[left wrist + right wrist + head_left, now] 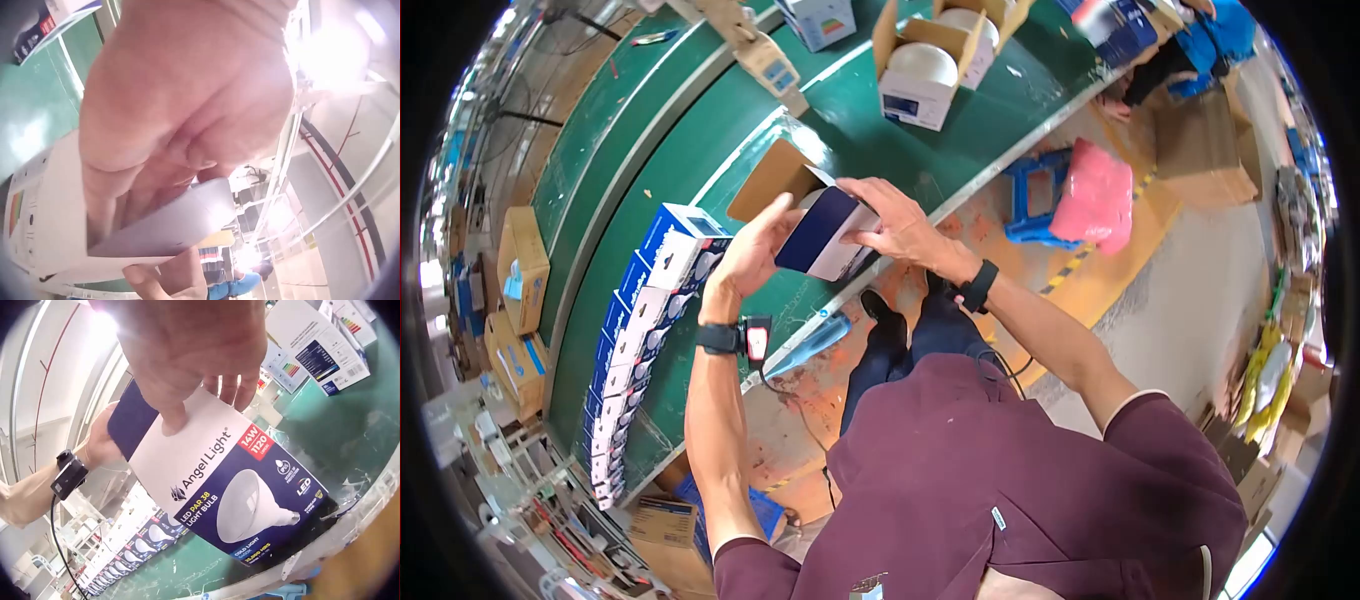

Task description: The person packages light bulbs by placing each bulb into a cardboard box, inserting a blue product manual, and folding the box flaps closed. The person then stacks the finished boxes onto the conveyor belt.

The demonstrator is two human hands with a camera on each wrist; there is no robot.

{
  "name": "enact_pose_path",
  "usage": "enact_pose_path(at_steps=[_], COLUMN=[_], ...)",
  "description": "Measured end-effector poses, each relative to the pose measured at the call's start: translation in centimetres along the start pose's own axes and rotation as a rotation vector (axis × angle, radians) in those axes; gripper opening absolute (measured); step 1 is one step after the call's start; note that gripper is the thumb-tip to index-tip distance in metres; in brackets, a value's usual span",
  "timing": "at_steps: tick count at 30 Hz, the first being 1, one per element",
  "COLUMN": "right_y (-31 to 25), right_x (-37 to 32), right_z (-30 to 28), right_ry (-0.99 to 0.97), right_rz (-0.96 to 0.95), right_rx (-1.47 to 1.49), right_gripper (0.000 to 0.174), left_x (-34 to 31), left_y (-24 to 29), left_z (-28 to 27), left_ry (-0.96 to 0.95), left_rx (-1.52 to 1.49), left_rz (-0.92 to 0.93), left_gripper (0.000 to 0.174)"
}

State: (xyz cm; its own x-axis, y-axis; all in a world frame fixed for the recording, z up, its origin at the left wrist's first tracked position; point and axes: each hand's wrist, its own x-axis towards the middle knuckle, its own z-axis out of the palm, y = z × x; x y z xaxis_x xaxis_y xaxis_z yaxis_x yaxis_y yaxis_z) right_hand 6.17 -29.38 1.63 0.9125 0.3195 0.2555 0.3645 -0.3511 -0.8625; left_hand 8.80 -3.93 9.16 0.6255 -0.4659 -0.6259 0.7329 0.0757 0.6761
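A white and dark blue bulb box [828,236] is held over the near edge of the green table. My right hand [908,232] grips it, thumb on the printed face and fingers over the upper side; in the right wrist view this hand [197,356] covers the top of the "Angel Light" box [219,481]. My left hand [752,250] holds the opposite side, by the dark blue panel. Seen from the left wrist, that hand's [187,94] fingers pass behind a pale flap [169,225], tips hidden. A raised brown flap [775,180] stands beyond; whether it belongs to this box I cannot tell.
A long curved row of similar boxes [635,330] lines the table [840,135] at left. Open boxes with round white tops [920,75] stand at the far side. Beyond the near edge are a blue stool [1032,205], a pink bag [1095,195] and another person [1215,45].
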Motion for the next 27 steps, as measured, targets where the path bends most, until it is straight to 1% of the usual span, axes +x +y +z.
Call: enact_pose_path(at_steps=[1,2,4,5,6,7,8,9,10,11,12,13,15,16,19,20,22,23,24,27], right_y=[0.4,0.9,2.3,3.1,3.5,4.0,3.9,3.4,2.7,2.4,2.5,2.2,1.6,1.6,2.9,3.0,3.4,2.8,2.0,-0.9], right_x=[-0.3,-0.8,-2.1,-2.8,-3.3,-3.5,-3.6,-3.5,-3.6,-3.6,-3.3,-3.1,-2.8,-2.7,-2.9,-2.7,-2.8,-2.9,-2.7,-1.4], right_z=[0.0,0.1,0.9,1.5,2.1,2.7,3.3,3.4,3.5,3.7,4.4,4.8,5.8,5.8,5.5,5.2,4.8,4.6,4.7,3.9], right_ry=[-0.005,-0.01,-0.033,-0.021,-0.009,0.004,0.076,0.093,0.108,0.123,0.159,0.178,0.21,0.193,0.063,0.059,0.056,0.057,0.093,0.158], right_rz=[-0.033,-0.061,-0.098,-0.072,-0.051,-0.034,-0.036,0.003,0.048,0.089,0.092,0.139,0.226,0.235,0.293,0.229,0.117,0.067,0.058,0.017], right_rx=[-0.005,-0.009,0.01,0.031,0.053,0.077,0.05,0.046,0.041,0.034,0.008,0.039,0.108,0.139,0.156,0.118,0.043,0.009,0.023,0.126], right_gripper=[0.073,0.074,0.075,0.074,0.074,0.073,0.07,0.069,0.069,0.068,0.067,0.069,0.072,0.078,0.084,0.083,0.082,0.081,0.082,0.084], left_x=[0.5,1.7,2.2,2.4,2.1,2.6,3.3,3.5,2.8,2.8,2.9,3.0,2.7,2.6,2.6,2.7,2.8,2.4,1.9,0.0], left_y=[-0.1,-0.6,-1.1,-0.7,-0.6,-0.9,-1.7,-1.8,-2.0,-2.1,-2.3,-2.2,-1.2,-0.7,-1.5,-1.4,-1.6,-1.5,-1.0,0.7], left_z=[1.1,0.3,1.5,2.3,3.5,2.9,1.6,1.2,0.5,0.2,-0.1,-0.5,0.5,0.8,-1.0,-1.5,-2.5,-2.1,-2.0,-2.2], left_ry=[0.101,-0.069,-0.1,-0.115,-0.078,-0.09,-0.101,-0.111,-0.117,-0.106,-0.095,-0.055,0.018,0.051,0.046,0.052,0.172,0.228,0.242,-0.03], left_rx=[0.099,0.219,0.579,0.765,0.759,0.758,0.755,0.749,0.743,0.735,0.727,0.703,0.675,0.672,0.731,0.812,0.685,0.622,0.628,0.497], left_rz=[-0.076,-0.093,-0.142,-0.152,-0.118,-0.122,-0.128,-0.135,0.007,0.037,0.067,0.045,0.003,-0.019,-0.002,0.007,0.117,0.164,0.157,0.11], left_gripper=[0.054,0.046,0.042,0.041,0.04,0.039,0.039,0.038,0.038,0.037,0.038,0.036,0.033,0.031,0.027,0.025,0.025,0.026,0.026,0.028])
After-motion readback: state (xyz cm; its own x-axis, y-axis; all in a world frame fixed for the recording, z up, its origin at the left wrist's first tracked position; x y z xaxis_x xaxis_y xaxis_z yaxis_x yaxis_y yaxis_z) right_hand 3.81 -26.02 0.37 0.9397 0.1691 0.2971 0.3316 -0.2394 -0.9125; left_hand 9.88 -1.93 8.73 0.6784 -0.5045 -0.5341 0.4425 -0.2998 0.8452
